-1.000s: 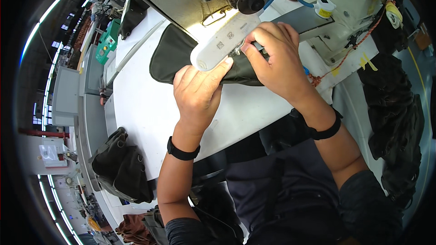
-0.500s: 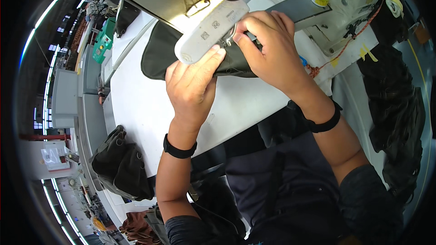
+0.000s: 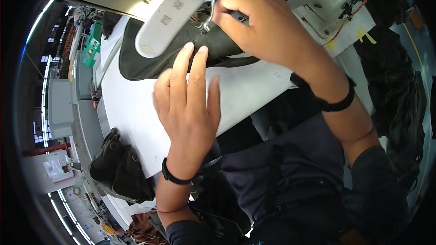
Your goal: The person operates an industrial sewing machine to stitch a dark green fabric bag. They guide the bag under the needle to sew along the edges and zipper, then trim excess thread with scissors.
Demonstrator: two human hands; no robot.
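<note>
A piece of dark green fabric (image 3: 136, 66) lies on the white table under the head of a sewing machine (image 3: 175, 16). My left hand (image 3: 187, 109) is open, its fingers spread and pointing at the presser foot; two fingertips are over the fabric's near part. Beside the presser foot (image 3: 203, 27), my right hand (image 3: 268, 29) holds its thumb and index finger pinched together against a bent metal rod (image 3: 212, 9). Whatever is between those fingertips is too small to make out. The fabric's right end runs beneath my right hand.
A dark bag (image 3: 120, 168) rests at the table's left edge. Farther left is a green box (image 3: 93, 43). Dark fabric (image 3: 390, 90) hangs in a heap on the right, and brown cloth (image 3: 145, 229) is at the lower left. The white table (image 3: 136, 104) has a near edge in front of me.
My left hand has come off the fabric by the presser foot, drawn back towards me, and its fingers have spread. My right hand stays near the needle area. The view has shifted.
</note>
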